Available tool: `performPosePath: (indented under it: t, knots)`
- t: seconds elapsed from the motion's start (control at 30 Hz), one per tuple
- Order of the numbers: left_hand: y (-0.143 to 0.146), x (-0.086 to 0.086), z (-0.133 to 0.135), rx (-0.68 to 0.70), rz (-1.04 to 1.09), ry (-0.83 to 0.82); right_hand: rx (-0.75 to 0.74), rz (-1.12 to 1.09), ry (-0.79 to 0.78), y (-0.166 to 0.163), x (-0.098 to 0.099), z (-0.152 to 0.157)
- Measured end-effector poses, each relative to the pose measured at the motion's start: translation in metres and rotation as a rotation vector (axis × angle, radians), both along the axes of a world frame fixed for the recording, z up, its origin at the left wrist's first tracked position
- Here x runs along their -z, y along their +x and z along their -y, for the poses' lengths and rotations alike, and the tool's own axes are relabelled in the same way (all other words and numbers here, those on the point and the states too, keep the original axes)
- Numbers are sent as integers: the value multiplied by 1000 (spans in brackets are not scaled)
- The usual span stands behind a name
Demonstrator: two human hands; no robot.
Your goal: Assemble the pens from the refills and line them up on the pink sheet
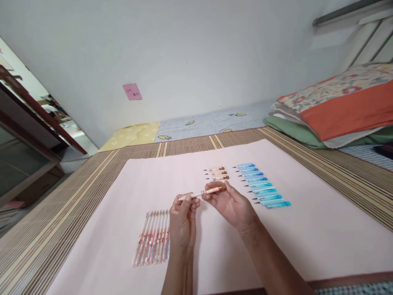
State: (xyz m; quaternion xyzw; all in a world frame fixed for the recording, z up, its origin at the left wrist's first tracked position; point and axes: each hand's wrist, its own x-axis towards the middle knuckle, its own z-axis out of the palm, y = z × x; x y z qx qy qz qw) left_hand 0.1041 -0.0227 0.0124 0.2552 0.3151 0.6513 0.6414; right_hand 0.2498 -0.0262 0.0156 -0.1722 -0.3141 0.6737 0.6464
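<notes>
In the middle of the head view, both my hands hold one slim pen (211, 191), raised above a pale pink sheet. It has a white front part, a peach printed middle and a brown end. My left hand (184, 217) pinches the white part, while the fingers of my right hand (235, 205) are closed around the brown end. Just beyond the right hand lie a few brown-ended pens (217, 173) with thin dark tips. A slanting row of blue and turquoise pens (260, 184) lies to their right. Several clear, red-patterned pens (152, 237) lie left of my left hand, which partly hides them.
The pink sheet (104, 229) covers a striped mat (61, 205). Folded bedding (346, 102) is stacked at the right. A patterned cloth (196, 123) runs along the wall, where a pink note (132, 91) is stuck. A doorway and glass-fronted cabinet (21, 147) stand at the left.
</notes>
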Motion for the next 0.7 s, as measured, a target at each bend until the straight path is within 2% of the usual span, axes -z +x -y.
performPosePath:
  t: [0.33, 0.5, 0.7]
  knots:
    - [-1, -9, 1, -25, 18, 4, -54, 17, -29, 1, 8, 1]
    - [-3, -11, 2, -41, -14, 59, -20, -11, -19, -5, 7, 1]
    - [4, -12, 4, -68, -58, 54, 8, -8, -94, -4, 7, -1]
